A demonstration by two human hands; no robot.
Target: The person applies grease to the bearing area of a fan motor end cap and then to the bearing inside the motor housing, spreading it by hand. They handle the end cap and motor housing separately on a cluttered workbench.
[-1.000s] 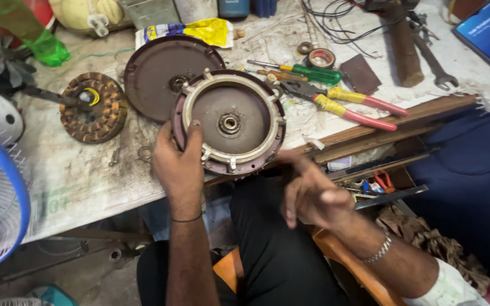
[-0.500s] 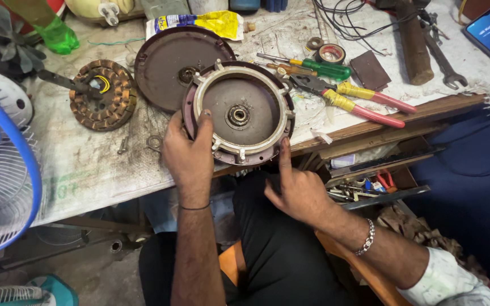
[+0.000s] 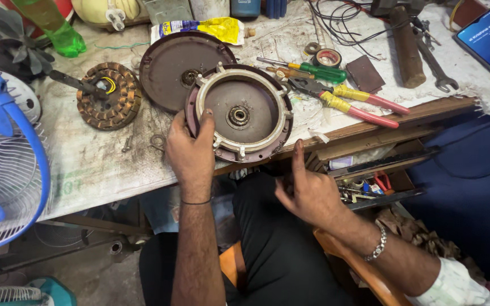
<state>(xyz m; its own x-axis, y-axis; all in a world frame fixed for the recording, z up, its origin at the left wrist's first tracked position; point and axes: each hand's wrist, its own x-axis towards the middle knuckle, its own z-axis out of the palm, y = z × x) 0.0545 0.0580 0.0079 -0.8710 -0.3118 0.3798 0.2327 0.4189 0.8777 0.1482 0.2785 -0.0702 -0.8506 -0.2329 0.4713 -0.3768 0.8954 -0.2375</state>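
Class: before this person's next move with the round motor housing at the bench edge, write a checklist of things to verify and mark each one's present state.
1. Left hand grips the round motor housing at its rim: ok.
2. Housing fully supported: not ok, it overhangs the bench edge.
3. Right hand on the housing: not ok, it hangs below the edge.
4. Pliers and screwdriver within reach: ok.
5. Central bearing condition: cannot tell.
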